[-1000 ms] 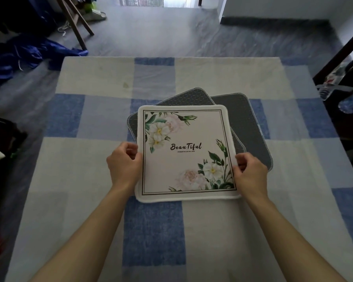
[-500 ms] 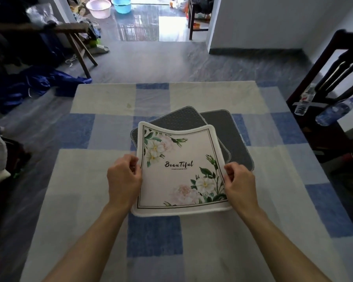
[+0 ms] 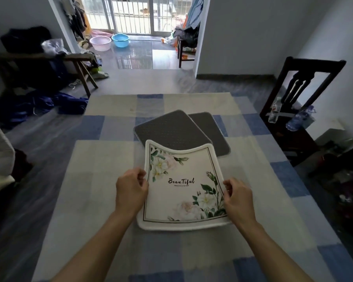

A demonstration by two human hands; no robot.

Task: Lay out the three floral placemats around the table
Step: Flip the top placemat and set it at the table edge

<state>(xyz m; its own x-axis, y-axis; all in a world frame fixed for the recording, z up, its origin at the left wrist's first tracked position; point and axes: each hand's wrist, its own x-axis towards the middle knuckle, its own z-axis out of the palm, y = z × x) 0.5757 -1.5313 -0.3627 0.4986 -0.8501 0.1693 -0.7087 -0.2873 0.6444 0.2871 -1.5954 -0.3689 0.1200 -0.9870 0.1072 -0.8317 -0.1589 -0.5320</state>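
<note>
Mat (image 3: 181,192): face up, sagging, just nearer than the grey mats.
Left hand (image 3: 130,190): fingers pinching mat's left edge.
Right hand (image 3: 237,197): fingers pinching its right edge.
Grey mats (image 3: 171,130): overlapping on table (image 3: 102,159), mid-cloth.

dim room | daylight from far balcony door (image 3: 135,15) | floor glare | wide-angle edge warp | soft focus

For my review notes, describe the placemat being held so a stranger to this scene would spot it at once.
On the checked tablecloth, a grey mat overlaps a second grey mat near the middle. Just nearer the camera, the left hand and right hand grip the sides of the floral mat. It alone shows a white face with flowers and the word Beautiful.
</note>
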